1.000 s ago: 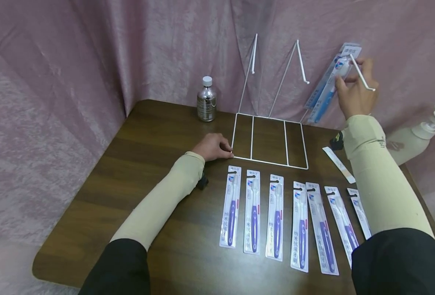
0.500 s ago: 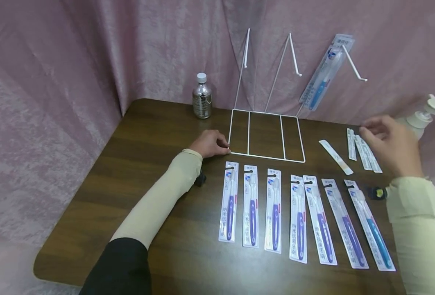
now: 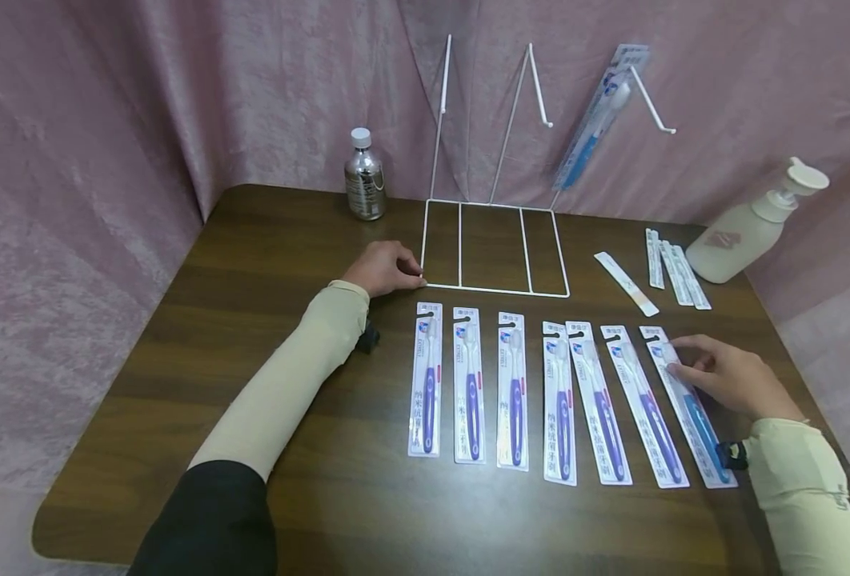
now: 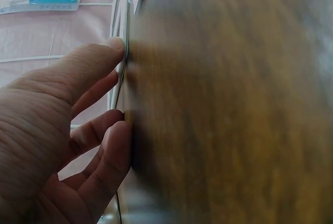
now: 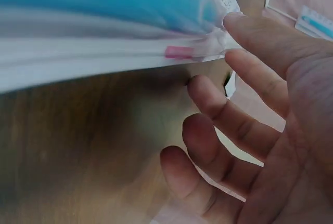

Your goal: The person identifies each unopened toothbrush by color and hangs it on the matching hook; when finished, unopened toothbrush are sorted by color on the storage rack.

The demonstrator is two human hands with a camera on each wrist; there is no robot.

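My left hand (image 3: 412,276) rests on the table with curled fingers and pinches the front left corner of the white wire rack (image 3: 493,290); in the left wrist view the thumb and fingertips (image 4: 117,44) press against the wire. My right hand (image 3: 677,362) lies with relaxed fingers on the top of the rightmost toothbrush pack (image 3: 691,412), the one with a blue handle. In the right wrist view one fingertip (image 5: 244,24) touches that pack's edge (image 5: 104,31). Several purple-handled packs (image 3: 471,384) lie in a row to its left. A blue-handled pack (image 3: 598,112) hangs on the rack's right hook.
A silver bottle (image 3: 364,176) stands at the back, left of the rack. A cream pump bottle (image 3: 745,232) stands at the back right, with several thin white strips (image 3: 673,260) beside it. Pink cloth surrounds the brown table (image 3: 252,264).
My right hand left the pack hanging on the right hook, came down past the white strips and now rests on the rightmost pack in the row. The left hand stayed at the rack's corner.
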